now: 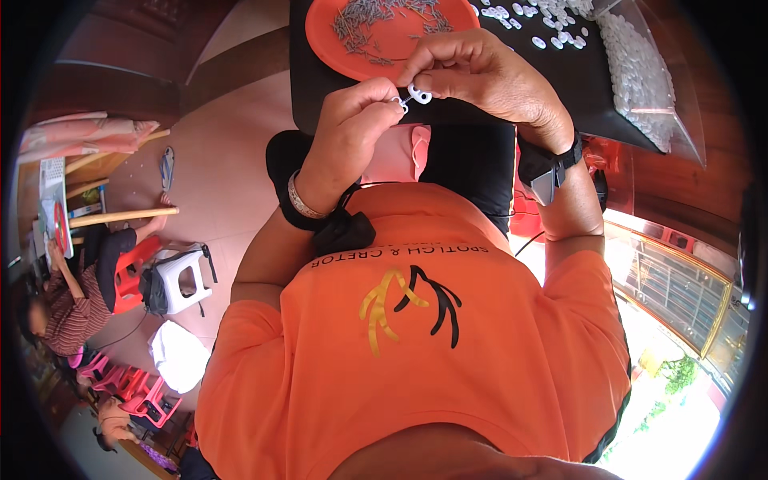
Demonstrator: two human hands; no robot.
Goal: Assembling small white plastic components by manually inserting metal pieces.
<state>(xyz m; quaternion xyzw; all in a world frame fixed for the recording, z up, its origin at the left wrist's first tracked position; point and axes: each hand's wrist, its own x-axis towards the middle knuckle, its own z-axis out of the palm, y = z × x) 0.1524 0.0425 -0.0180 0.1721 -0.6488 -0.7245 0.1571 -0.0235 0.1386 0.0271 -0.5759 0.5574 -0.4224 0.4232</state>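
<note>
Left hand (352,120) pinches a small metal pin (405,100); right hand (472,68) clamps the white plastic piece (419,95) against it, steadying alignment.

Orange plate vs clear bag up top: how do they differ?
The orange plate is opaque and round; the clear bag is see-through and slumped. The plate holds thin grey metal pins; the bag holds small white plastic pieces. The plate sits left of the bag. Both rest on the black tray.
</note>
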